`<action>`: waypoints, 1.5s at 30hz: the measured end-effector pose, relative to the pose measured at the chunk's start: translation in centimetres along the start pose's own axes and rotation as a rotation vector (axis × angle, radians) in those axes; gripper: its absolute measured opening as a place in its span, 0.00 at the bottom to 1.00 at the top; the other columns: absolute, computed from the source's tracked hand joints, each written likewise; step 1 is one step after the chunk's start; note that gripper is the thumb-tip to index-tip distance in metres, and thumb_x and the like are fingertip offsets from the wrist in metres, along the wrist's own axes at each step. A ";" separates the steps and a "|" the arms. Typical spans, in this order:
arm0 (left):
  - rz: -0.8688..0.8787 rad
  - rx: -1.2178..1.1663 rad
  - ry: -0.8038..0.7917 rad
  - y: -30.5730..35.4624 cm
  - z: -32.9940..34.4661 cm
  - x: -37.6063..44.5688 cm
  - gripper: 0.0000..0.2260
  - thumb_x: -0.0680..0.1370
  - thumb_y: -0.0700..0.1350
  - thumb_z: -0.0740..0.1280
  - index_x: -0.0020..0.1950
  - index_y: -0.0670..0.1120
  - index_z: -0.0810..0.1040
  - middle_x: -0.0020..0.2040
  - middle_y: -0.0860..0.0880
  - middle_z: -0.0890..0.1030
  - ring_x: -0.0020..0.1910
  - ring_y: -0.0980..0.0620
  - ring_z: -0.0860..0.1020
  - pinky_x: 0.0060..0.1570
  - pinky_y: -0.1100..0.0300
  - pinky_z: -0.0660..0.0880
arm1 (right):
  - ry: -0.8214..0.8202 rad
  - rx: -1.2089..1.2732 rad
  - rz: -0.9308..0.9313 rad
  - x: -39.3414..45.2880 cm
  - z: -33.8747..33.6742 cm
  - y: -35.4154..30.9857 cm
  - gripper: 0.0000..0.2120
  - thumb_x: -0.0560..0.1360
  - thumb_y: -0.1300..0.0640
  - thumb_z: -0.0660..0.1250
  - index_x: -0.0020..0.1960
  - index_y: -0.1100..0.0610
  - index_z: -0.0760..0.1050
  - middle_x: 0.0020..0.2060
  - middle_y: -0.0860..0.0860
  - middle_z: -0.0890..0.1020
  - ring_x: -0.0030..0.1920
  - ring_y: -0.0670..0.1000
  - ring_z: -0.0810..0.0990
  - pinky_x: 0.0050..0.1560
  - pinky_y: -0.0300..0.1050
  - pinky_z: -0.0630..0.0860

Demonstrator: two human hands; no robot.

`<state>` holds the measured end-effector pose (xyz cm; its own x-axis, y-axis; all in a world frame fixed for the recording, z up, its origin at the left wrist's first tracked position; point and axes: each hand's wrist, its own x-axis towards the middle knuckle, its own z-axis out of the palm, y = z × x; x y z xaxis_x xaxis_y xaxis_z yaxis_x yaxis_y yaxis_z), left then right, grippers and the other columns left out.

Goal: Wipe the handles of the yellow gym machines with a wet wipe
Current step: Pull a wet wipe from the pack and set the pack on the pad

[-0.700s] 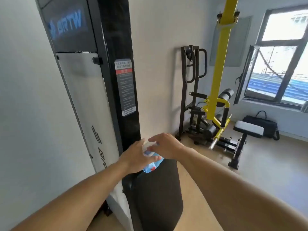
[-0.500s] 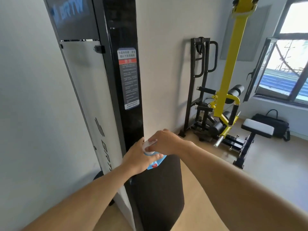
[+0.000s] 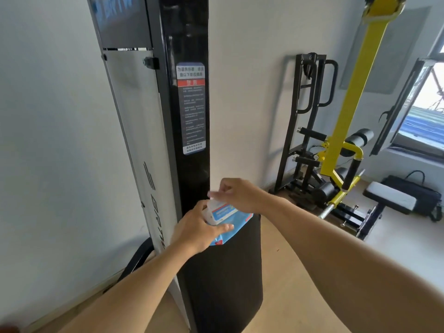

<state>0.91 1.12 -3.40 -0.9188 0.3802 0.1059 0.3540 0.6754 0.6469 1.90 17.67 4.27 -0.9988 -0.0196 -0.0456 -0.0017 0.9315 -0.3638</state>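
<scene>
We are seeing only our own two arms, reaching in from the bottom edge of the head view. Both forearms are showing bare along their whole visible length: no sleeve or cuff is coming into the frame. Our bare left hand (image 3: 197,233) is wearing no glove, and no watch or band is showing at its wrist. Our bare right hand (image 3: 240,194) is likewise ungloved, with no ring showing on its visible fingers and its wrist also uncovered. The fingertips of the right hand are blurring slightly, so finer detail there is escaping us.

Wipe pack (image 3: 224,223) between both hands, before pillar (image 3: 189,111).
</scene>
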 end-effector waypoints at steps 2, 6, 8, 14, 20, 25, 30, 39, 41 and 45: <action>0.005 0.005 0.012 -0.2 0.2 0.0 0.33 0.66 0.74 0.70 0.64 0.59 0.68 0.53 0.60 0.80 0.47 0.57 0.80 0.36 0.69 0.74 | 0.101 0.056 0.036 -0.5 -0.9 0.5 0.19 0.78 0.41 0.66 0.55 0.55 0.83 0.43 0.48 0.85 0.46 0.54 0.83 0.51 0.51 0.81; 0.074 0.007 -0.006 -0.6 0.5 0.2 0.38 0.60 0.79 0.68 0.64 0.62 0.70 0.54 0.62 0.80 0.48 0.57 0.82 0.45 0.60 0.84 | 0.057 -0.013 0.025 -1.7 -1.0 2.4 0.13 0.74 0.44 0.72 0.43 0.54 0.82 0.42 0.49 0.85 0.41 0.50 0.80 0.44 0.48 0.81; 0.121 0.024 0.014 -0.8 0.6 0.2 0.41 0.58 0.81 0.67 0.65 0.62 0.71 0.55 0.63 0.80 0.50 0.57 0.82 0.49 0.57 0.84 | 0.010 -0.043 -0.012 -2.3 -0.5 2.8 0.07 0.75 0.50 0.73 0.51 0.50 0.80 0.47 0.46 0.82 0.44 0.50 0.79 0.43 0.42 0.79; 0.152 0.031 0.069 -0.7 0.7 -0.5 0.40 0.64 0.83 0.53 0.68 0.62 0.68 0.61 0.60 0.79 0.57 0.55 0.80 0.58 0.55 0.81 | 0.099 -0.063 -0.068 -2.3 0.7 2.0 0.18 0.75 0.45 0.71 0.64 0.48 0.77 0.53 0.45 0.82 0.46 0.46 0.78 0.45 0.33 0.77; 0.069 0.093 0.038 -0.5 0.6 -0.6 0.48 0.64 0.83 0.55 0.77 0.58 0.61 0.72 0.56 0.74 0.70 0.50 0.74 0.70 0.48 0.72 | 0.095 -0.260 -0.176 -2.4 0.1 0.3 0.17 0.76 0.38 0.68 0.59 0.47 0.81 0.52 0.43 0.82 0.47 0.45 0.76 0.47 0.36 0.74; 0.058 0.141 0.065 -0.7 1.0 -0.5 0.47 0.68 0.75 0.66 0.80 0.56 0.55 0.74 0.54 0.72 0.72 0.49 0.73 0.73 0.47 0.69 | 0.135 -0.263 -0.120 -2.1 1.0 -1.2 0.18 0.74 0.35 0.68 0.57 0.44 0.83 0.51 0.41 0.84 0.46 0.46 0.79 0.51 0.41 0.80; 0.057 0.130 0.079 -0.7 0.9 -0.6 0.47 0.68 0.73 0.68 0.80 0.55 0.56 0.74 0.53 0.73 0.71 0.49 0.74 0.71 0.47 0.72 | 0.161 -0.263 -0.068 -2.4 1.4 -2.1 0.15 0.76 0.39 0.68 0.57 0.45 0.84 0.53 0.41 0.84 0.48 0.47 0.79 0.51 0.42 0.80; 0.094 0.117 0.102 -0.9 1.1 -0.4 0.45 0.66 0.73 0.69 0.77 0.57 0.58 0.70 0.55 0.76 0.68 0.51 0.77 0.68 0.47 0.74 | 0.180 -0.464 -0.043 -2.4 1.4 -4.7 0.13 0.80 0.48 0.65 0.57 0.55 0.81 0.47 0.51 0.84 0.46 0.52 0.83 0.53 0.46 0.81; 0.109 0.121 0.112 -1.0 1.2 -0.3 0.42 0.66 0.70 0.71 0.75 0.55 0.62 0.68 0.54 0.78 0.66 0.51 0.78 0.68 0.48 0.74 | 0.178 -0.495 -0.061 -2.8 1.5 -5.3 0.12 0.81 0.50 0.64 0.57 0.56 0.80 0.47 0.52 0.84 0.48 0.53 0.83 0.56 0.47 0.80; 0.139 0.125 0.125 -0.9 1.2 -0.5 0.36 0.68 0.65 0.74 0.71 0.53 0.67 0.64 0.55 0.80 0.64 0.52 0.78 0.68 0.52 0.73 | 0.193 -0.551 -0.081 -3.2 1.7 -6.1 0.11 0.81 0.50 0.64 0.55 0.55 0.80 0.46 0.52 0.84 0.48 0.53 0.83 0.57 0.47 0.79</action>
<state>1.29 1.07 -4.91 -0.8715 0.3990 0.2850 0.4903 0.6982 0.5217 5.22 11.44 5.01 -0.9853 -0.0801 0.1508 -0.0523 0.9823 0.1799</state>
